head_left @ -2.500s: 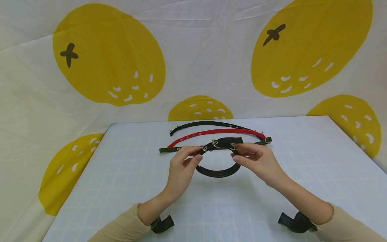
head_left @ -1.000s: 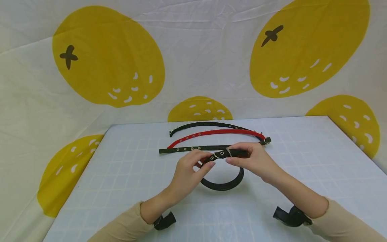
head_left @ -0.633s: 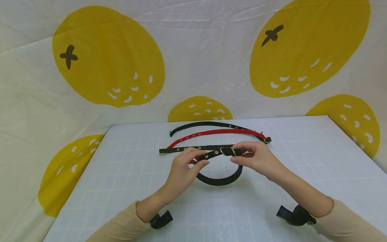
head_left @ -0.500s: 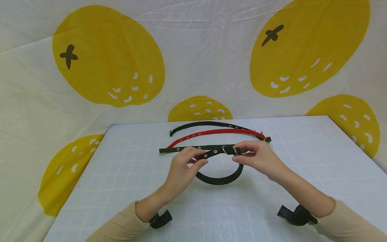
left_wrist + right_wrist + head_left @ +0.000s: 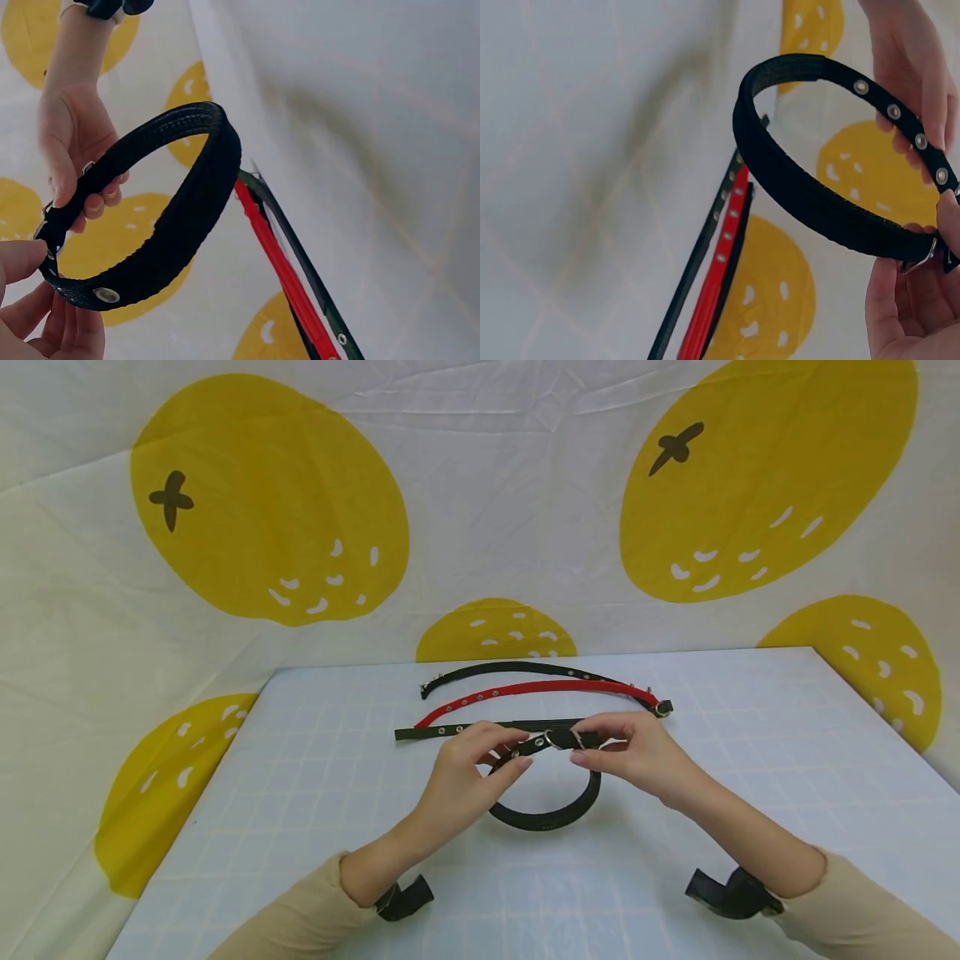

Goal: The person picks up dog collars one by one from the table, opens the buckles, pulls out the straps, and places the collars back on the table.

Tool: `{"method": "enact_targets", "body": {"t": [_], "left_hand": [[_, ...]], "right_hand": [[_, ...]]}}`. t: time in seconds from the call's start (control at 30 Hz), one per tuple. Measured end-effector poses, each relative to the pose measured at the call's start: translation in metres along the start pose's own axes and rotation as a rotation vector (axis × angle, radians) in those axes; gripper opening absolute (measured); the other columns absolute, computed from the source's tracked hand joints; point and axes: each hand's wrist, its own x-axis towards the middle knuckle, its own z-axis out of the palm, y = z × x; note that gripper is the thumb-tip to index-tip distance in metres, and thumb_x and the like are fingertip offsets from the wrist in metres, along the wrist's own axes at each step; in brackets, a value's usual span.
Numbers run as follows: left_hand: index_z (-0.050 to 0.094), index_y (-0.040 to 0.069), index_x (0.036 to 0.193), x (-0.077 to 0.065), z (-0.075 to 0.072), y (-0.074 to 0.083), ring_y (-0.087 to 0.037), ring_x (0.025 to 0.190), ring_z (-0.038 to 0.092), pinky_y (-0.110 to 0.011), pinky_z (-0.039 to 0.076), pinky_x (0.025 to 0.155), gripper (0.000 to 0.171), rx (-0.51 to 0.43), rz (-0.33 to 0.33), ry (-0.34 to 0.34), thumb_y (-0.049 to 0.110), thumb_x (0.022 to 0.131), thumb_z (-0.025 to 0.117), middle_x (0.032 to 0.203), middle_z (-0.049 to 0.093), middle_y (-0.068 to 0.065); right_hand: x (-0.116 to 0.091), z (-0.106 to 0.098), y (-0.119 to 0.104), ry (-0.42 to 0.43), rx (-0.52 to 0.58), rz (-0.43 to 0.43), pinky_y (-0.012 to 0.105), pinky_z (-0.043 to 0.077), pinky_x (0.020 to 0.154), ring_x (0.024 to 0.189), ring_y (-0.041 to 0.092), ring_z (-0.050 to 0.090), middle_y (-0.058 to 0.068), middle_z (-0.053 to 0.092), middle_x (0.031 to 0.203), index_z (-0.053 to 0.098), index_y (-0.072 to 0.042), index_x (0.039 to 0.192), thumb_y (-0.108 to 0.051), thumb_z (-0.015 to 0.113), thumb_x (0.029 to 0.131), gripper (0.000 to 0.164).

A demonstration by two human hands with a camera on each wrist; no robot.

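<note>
A black dog collar with metal eyelets is bent into a loop above the table. My left hand pinches its eyelet strap between thumb and fingers, at the loop's upper left. At the upper right, my right hand grips the collar beside the metal buckle. Between the hands shows a metal ring, with the strap lying through the buckle area. In the left wrist view the collar hangs as a wide closed-looking loop; fingers partly hide the buckle, so how the strap is fastened cannot be told.
Behind the hands lie a red collar, a black collar and a dark green collar, stretched out on the pale table. A white cloth with yellow fruit print hangs behind and at the side.
Since the earliest frame, my right hand has shifted to the buckle and the strap's end no longer sticks up. Lately my left hand has moved slightly right, and the loop hangs a little lower.
</note>
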Motion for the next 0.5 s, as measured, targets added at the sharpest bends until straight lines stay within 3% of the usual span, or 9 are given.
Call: {"method": "enact_targets", "body": {"t": [0.17,0.37,0.5], "left_hand": [[0.070,0.009,0.102,0.004,-0.003,0.002,-0.008,0.079,0.057,-0.024,0.053,0.066,0.022,-0.007,-0.052,-0.083,0.014,0.081,0.074,0.090,0.063,0.003],[0.070,0.012,0.099,0.009,-0.014,-0.001,-0.013,0.081,0.057,-0.026,0.054,0.072,0.021,-0.099,-0.293,-0.193,0.016,0.079,0.075,0.089,0.065,0.004],[0.070,0.014,0.099,0.010,-0.019,-0.005,-0.017,0.083,0.058,-0.027,0.053,0.074,0.020,-0.158,-0.382,-0.221,0.016,0.079,0.075,0.089,0.065,0.002]], "right_hand": [[0.001,0.004,0.002,-0.038,-0.023,-0.031,0.029,0.054,0.069,0.080,0.021,0.063,0.010,0.064,0.093,0.067,0.000,0.105,-0.014,0.074,0.080,0.030],[0.000,0.002,0.004,-0.035,-0.046,-0.027,0.026,0.054,0.072,0.084,0.020,0.062,0.009,0.065,0.093,0.067,-0.001,0.104,-0.015,0.075,0.079,0.030],[0.000,0.000,0.005,-0.029,-0.049,-0.028,0.025,0.054,0.074,0.088,0.021,0.061,0.008,0.065,0.093,0.067,-0.001,0.103,-0.015,0.075,0.079,0.030]]}}
